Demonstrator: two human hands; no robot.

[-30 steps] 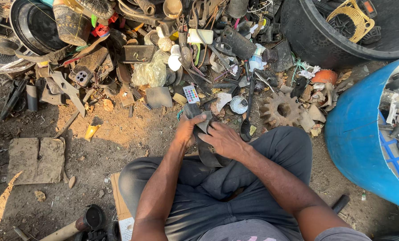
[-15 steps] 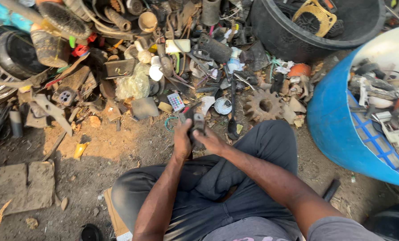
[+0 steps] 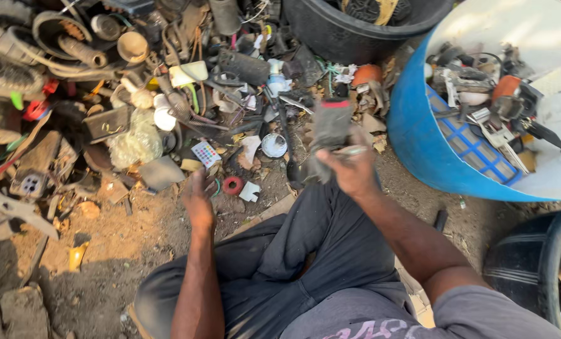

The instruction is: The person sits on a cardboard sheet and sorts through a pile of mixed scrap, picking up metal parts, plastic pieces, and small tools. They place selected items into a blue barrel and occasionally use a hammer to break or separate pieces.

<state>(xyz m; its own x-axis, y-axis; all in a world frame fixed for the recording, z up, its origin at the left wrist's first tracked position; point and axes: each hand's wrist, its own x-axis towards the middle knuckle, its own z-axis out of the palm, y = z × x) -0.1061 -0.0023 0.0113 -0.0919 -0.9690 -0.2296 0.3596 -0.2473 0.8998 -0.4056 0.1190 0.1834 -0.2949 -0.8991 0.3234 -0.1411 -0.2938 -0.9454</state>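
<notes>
Bare dirt ground [image 3: 136, 251] carries heaped metal scrap [image 3: 186, 94].

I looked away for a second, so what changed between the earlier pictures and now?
The hands have parted. The right hand has lifted a dark grey part, blurred with motion, up and to the right, toward the blue drum. The left hand has dropped to the ground by a small red ring. The scrap pile and drum lie as before.
</notes>
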